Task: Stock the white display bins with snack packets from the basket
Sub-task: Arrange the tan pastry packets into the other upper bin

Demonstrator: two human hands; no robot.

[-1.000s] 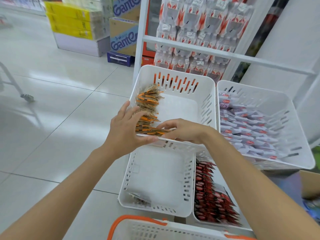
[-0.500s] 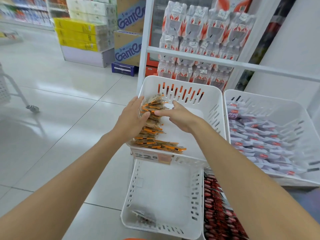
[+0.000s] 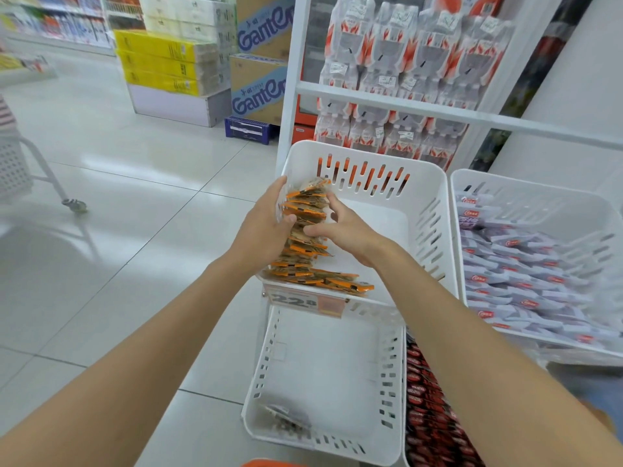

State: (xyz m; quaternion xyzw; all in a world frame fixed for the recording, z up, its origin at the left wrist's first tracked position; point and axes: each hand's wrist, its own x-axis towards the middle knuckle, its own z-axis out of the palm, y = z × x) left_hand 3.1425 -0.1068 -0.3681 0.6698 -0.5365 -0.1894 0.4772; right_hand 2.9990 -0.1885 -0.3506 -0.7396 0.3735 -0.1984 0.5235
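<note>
A row of orange snack packets stands on edge along the left wall of the upper white display bin. My left hand lies against the outer side of the row, thumb curled onto the packets. My right hand meets the row from the inside, its curled fingers pinching packets near the middle. A few packets lie flat at the bin's front edge. Only a sliver of the orange basket rim shows at the bottom.
A lower white bin holds a couple of grey packets. Red packets fill the bin beside it; purple-white packets fill the upper right bin. A price tag hangs in front. Bottled-water packs, stacked cartons and a cart leg stand behind.
Both hands have moved from the front of the packet row further back along it. The camera has come closer, and the basket has dropped almost out of view.
</note>
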